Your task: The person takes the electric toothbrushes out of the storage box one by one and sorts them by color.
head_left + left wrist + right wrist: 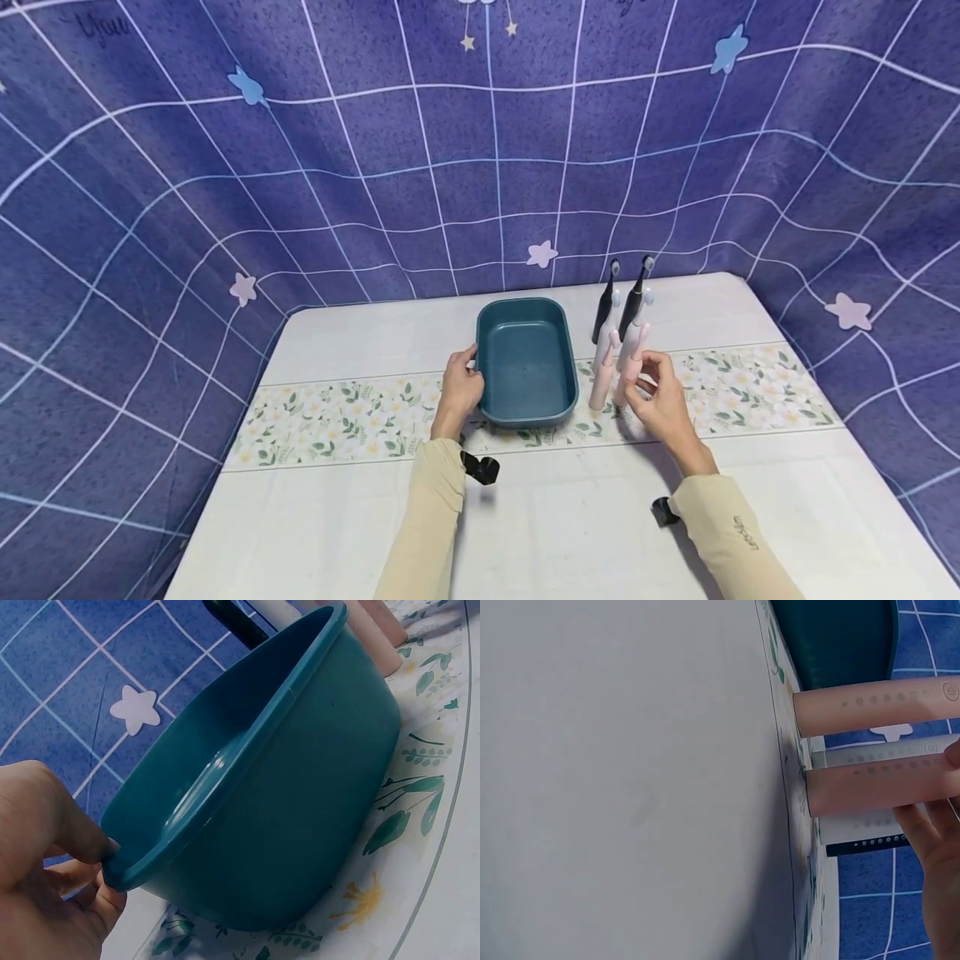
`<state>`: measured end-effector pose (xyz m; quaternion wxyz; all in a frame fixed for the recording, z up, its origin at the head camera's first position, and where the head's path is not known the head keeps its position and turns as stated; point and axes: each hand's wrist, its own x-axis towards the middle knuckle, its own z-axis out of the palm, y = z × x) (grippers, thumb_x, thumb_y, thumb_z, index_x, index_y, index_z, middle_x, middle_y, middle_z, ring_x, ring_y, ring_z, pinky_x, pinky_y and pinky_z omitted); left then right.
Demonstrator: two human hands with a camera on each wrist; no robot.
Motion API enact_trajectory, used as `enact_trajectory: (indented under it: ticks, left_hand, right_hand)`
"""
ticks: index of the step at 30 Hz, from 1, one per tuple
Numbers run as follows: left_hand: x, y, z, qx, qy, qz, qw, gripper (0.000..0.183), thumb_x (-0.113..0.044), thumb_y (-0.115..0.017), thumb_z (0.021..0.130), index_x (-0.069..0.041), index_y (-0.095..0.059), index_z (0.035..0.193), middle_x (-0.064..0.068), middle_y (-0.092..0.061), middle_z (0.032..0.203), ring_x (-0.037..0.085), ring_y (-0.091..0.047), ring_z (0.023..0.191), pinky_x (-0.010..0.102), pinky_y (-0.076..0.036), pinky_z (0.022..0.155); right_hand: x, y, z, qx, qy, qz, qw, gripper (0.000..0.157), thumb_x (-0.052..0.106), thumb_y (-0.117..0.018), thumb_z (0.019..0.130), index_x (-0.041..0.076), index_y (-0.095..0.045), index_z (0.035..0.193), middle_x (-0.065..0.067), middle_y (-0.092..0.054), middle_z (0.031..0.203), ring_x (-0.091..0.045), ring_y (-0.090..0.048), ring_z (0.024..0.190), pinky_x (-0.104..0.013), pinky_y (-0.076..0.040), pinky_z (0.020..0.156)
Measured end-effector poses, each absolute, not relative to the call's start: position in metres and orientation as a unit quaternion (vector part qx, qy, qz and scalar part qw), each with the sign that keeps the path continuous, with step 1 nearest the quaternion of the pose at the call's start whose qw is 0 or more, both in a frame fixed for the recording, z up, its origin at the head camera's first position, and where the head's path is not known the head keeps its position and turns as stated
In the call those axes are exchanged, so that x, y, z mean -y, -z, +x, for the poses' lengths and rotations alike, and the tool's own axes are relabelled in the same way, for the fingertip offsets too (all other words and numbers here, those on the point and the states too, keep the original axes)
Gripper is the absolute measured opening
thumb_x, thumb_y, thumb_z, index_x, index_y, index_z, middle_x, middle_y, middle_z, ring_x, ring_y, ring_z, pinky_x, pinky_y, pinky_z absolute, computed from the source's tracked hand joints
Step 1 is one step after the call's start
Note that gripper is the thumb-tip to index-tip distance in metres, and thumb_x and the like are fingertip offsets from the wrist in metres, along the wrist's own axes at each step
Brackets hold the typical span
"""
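Observation:
A teal plastic basin (527,367) stands on the table, and my left hand (459,387) grips its left rim, thumb over the edge in the left wrist view. To its right, electric toothbrushes stand upright in two columns. My right hand (663,407) pinches the front right pink electric toothbrush (877,787) between thumb and fingers. Beside that one stands another pink electric toothbrush (877,709). Behind them are two white electric toothbrushes (606,337) and two black electric toothbrushes (603,312). The held toothbrush is upright; whether its base touches the table I cannot tell.
The white table (555,517) has a floral strip (337,421) running across it under the basin. A blue-purple curtain (420,183) with a grid and stars hangs behind and at both sides. Black wrist cameras (483,469) sit at the sleeves.

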<state>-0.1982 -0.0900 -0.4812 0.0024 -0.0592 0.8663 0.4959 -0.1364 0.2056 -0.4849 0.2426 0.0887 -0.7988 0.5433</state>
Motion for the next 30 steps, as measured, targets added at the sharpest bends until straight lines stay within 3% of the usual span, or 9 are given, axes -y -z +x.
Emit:
enact_trajectory:
  ticks: [25, 30]
  left_hand:
    - [0.0896, 0.4831, -0.1986, -0.867, -0.495, -0.06, -0.001, 0.057, 0.002, -0.042, 0.091, -0.013, -0.043, 0.145, 0.01, -0.047, 0.134, 0.019, -0.046, 0.082, 0.032, -0.036, 0.071]
    - [0.0895, 0.4833, -0.1986, -0.868, -0.493, -0.06, -0.002, 0.057, 0.003, -0.042, 0.09, -0.013, -0.043, 0.145, 0.01, -0.047, 0.134, 0.019, -0.046, 0.082, 0.031, -0.036, 0.071]
  right_hand:
    - [-0.2066, 0.4857, -0.1341, 0.799, -0.543, 0.097, 0.24, 0.044, -0.019, -0.061, 0.076, -0.017, -0.043, 0.116, -0.029, -0.057, 0.107, 0.008, -0.053, 0.097, -0.008, -0.044, 0.086]
    - [-0.2071, 0.4866, -0.1325, 0.814, -0.529, 0.089, 0.223, 0.05, -0.017, -0.062, 0.076, -0.015, -0.042, 0.122, -0.029, -0.056, 0.111, 0.004, -0.051, 0.101, -0.015, -0.046, 0.091]
